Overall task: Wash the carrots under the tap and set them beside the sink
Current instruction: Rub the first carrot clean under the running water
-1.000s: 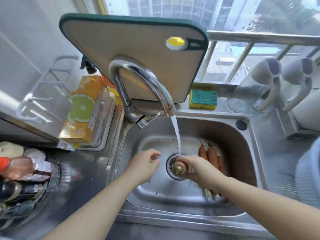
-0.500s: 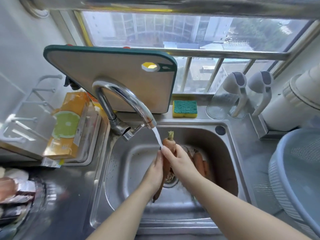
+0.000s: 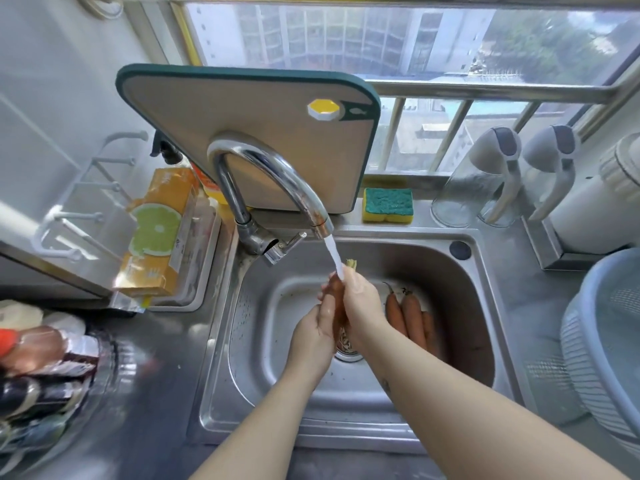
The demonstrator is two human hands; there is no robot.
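One orange carrot [image 3: 337, 296] stands nearly upright over the steel sink [image 3: 485, 306], its green stub under the water stream [image 3: 335, 256] from the curved tap [image 3: 277, 174]. My right hand [image 3: 362, 303] grips its upper part. My left hand [image 3: 317, 329] wraps round it from the left, lower down. Most of this carrot is hidden between the two hands. Three more carrots [image 3: 410, 320] lie in the sink basin to the right of the drain [image 3: 348, 349].
A cutting board [image 3: 249, 140] leans behind the tap. A green-and-yellow sponge [image 3: 388, 205] sits on the sink's back ledge. An orange box [image 3: 156, 233] stands left of the sink, bottles at far left. A blue-grey colander [image 3: 602, 348] and glass jugs are on the right counter.
One second ago my right hand held the carrot low over the drain and my left hand was free. Both hands now hold it raised upright under the stream.
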